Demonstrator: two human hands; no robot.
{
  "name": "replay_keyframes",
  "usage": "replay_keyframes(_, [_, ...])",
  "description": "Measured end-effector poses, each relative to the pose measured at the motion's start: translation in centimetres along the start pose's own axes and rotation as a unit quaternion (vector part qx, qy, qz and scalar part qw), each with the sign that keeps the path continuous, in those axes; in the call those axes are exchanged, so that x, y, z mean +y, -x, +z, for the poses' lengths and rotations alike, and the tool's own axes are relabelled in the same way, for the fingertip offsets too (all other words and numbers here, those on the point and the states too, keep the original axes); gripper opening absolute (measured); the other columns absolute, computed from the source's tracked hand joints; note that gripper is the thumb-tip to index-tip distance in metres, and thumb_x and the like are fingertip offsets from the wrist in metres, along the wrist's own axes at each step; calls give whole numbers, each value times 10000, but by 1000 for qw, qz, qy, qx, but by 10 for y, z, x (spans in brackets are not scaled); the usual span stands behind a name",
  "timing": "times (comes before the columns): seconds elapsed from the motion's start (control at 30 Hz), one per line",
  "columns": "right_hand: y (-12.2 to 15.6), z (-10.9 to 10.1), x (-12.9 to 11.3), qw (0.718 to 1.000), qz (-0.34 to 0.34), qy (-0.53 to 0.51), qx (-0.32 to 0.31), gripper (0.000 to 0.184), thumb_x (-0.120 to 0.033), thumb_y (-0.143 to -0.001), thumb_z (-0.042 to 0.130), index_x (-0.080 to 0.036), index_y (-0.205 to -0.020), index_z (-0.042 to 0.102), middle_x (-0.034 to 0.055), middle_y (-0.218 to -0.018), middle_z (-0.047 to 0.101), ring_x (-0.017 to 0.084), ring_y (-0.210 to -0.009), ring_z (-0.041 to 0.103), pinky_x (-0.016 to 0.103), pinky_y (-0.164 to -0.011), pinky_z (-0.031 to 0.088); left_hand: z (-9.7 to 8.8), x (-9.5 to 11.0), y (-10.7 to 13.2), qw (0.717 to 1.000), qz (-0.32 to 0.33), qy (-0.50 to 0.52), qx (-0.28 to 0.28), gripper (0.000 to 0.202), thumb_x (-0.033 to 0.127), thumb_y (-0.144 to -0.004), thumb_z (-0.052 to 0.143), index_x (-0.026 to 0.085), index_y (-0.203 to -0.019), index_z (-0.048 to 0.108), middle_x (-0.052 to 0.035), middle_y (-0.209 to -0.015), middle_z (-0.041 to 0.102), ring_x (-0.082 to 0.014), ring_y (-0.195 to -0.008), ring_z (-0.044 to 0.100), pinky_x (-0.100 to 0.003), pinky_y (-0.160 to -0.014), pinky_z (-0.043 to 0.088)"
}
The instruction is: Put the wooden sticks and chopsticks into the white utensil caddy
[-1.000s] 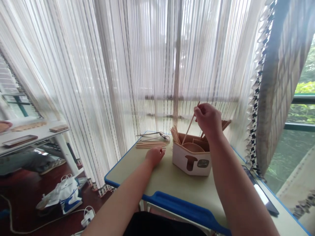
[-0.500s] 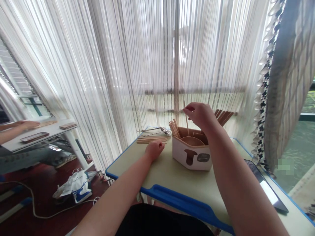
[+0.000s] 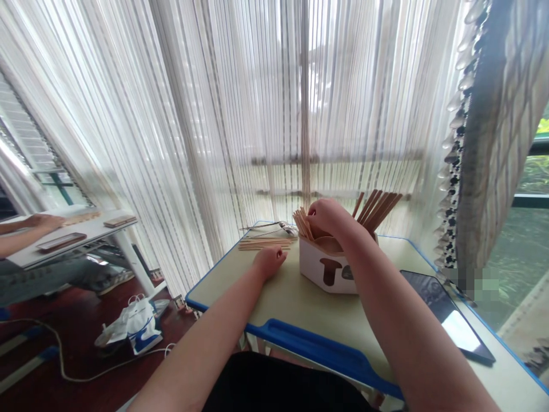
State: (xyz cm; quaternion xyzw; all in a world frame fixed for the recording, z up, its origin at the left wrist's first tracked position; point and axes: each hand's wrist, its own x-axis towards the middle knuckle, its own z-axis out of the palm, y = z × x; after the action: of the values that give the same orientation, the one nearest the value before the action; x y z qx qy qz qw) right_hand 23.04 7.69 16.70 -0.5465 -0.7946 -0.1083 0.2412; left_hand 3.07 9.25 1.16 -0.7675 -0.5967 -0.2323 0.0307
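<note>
While a co-worker's hand rests over a second worktop at far left, near a tray, a white bag sits on the floor nearer in. Next comes the main worktop, blue-edged. Loose sticks lie flat on it, their long axis running left to right, with metal utensils just behind. The left hand is the nearer one to them, resting just in front of their right ends; its fingers are loosely curled, and I cannot tell whether they hold anything. Right of it stands the box, a bunch leaning upright in its left corner. The right hand is over the box, its fingertips at the bunch's right side; their grip is hidden, so I cannot tell whether they are closed. Flat strips slant up at the box's right, and a tablet lies farther right.
</note>
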Motion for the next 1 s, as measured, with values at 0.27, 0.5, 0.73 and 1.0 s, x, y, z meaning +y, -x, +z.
replay_keyframes(0.27, [4, -4, -9, 1000, -12, 24, -3, 187, -286, -723, 572, -189, -771, 724, 87, -700, 675, 198, -632, 583, 289, -564, 382, 8, -13, -6, 996, -47, -51, 65, 335, 345, -804, 503, 167, -1065, 614, -108, -1095, 600, -230, -1036, 524, -321, -888, 396])
replay_keyframes(0.5, [7, -12, -9, 1000, 8, 19, -17, 214, -332, -734, 566, -189, -779, 719, 86, -709, 676, 186, -624, 570, 282, -548, 364, 8, -12, -5, 993, -70, -92, 13, 299, 338, -826, 463, 190, -1010, 646, -126, -1046, 597, -263, -1001, 528, -381, -835, 422])
replay_keyframes(0.73, [13, -23, -14, 999, 20, 21, -27, 268, -363, -758, 550, -174, -849, 715, 103, -800, 681, 205, -707, 587, 283, -583, 389, 6, -10, -6, 994, -65, -90, -5, 255, 317, -869, 421, 219, -937, 647, -95, -1043, 603, -256, -1003, 513, -410, -836, 400])
replay_keyframes(1.0, [20, -37, -21, 999, 20, 3, -32, 322, -419, -798, 504, -173, -878, 698, 98, -826, 676, 189, -723, 580, 266, -594, 381, 8, -10, -7, 996, -43, -23, 68, 312, 281, -938, 278, 136, -959, 554, -94, -912, 627, -177, -844, 559, -308, -784, 424])
